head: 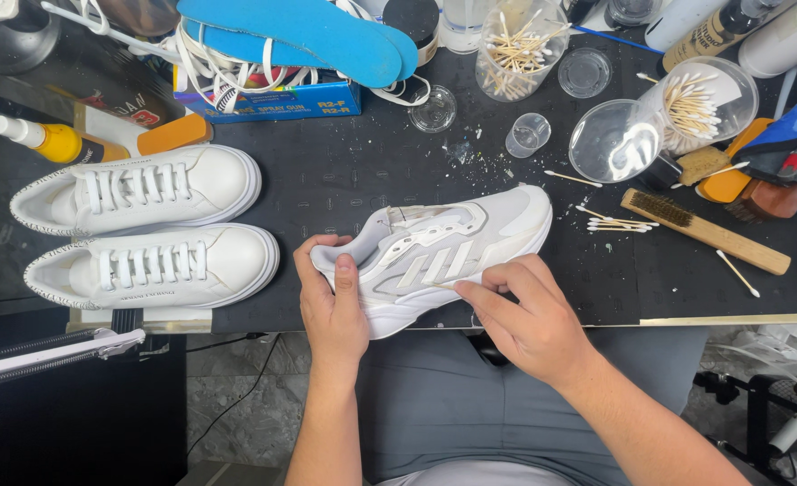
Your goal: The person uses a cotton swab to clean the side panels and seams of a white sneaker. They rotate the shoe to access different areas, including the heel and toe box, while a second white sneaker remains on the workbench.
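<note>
1. the white running shoe (439, 256) lies on its side at the near edge of the black table (344, 171), toe pointing right.
2. left hand (337, 301) clamps the heel, fingers (313, 256) curled over the collar, thumb flat on the side. i'd say keep that firm so the shoe can't rock.
3. right hand (524, 319) has its fingers pressed together, pinching a cotton swab (443, 286) against the side stripes. light short strokes along the seams look best.
4. spare swabs (616, 220) and the wooden brush (704, 231) sit just right, within reach.
</note>
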